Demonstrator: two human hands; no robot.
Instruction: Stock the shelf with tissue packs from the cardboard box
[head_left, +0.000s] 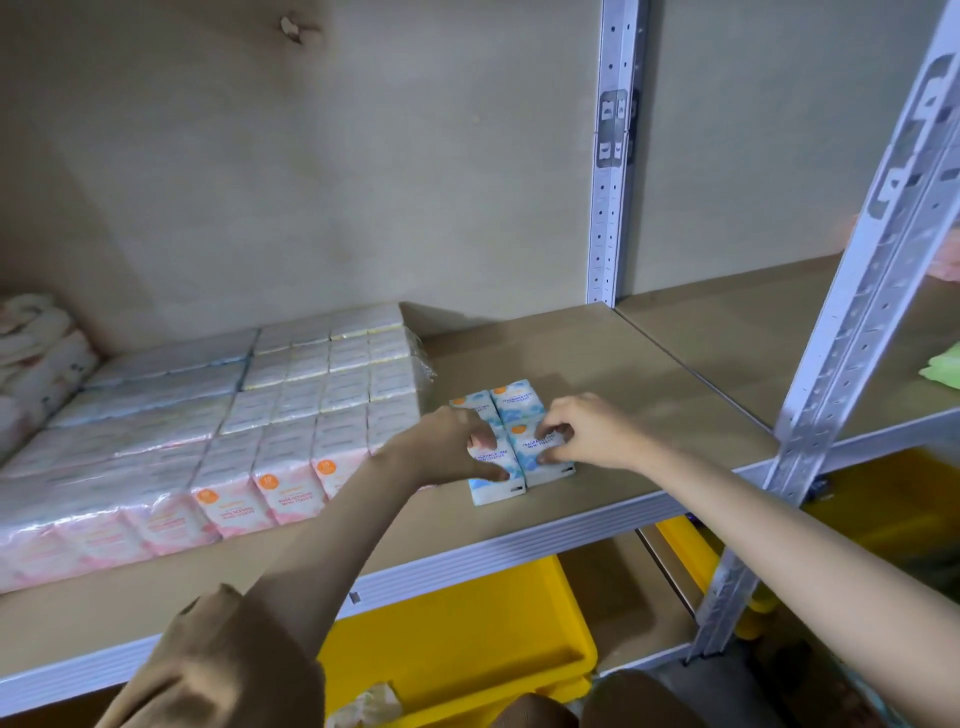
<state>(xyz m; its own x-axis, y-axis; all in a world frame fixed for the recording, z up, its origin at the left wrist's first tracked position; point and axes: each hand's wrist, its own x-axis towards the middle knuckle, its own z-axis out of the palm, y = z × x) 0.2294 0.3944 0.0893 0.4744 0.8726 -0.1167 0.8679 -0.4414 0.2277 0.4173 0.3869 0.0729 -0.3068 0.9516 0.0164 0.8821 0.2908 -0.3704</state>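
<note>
A small block of blue-and-white tissue packs (517, 400) lies on the brown shelf board (623, 374), a little right of its middle. My left hand (447, 447) grips the front-left pack (496, 480), thumb on its front edge. The fingers of my right hand (587, 434) pinch the front-right pack (543, 457). Two more blue packs lie right behind these. To the left, a big block of pink-and-white tissue packs (291, 415) in clear wrap covers the shelf. The cardboard box is out of view.
A perforated metal upright (857, 312) stands at the shelf's front right corner, another (613, 156) at the back. Yellow plastic bins (467, 634) sit on the level below. Soft patterned packs (36, 353) lie at the far left; a green item (943, 369) lies on the neighbouring shelf.
</note>
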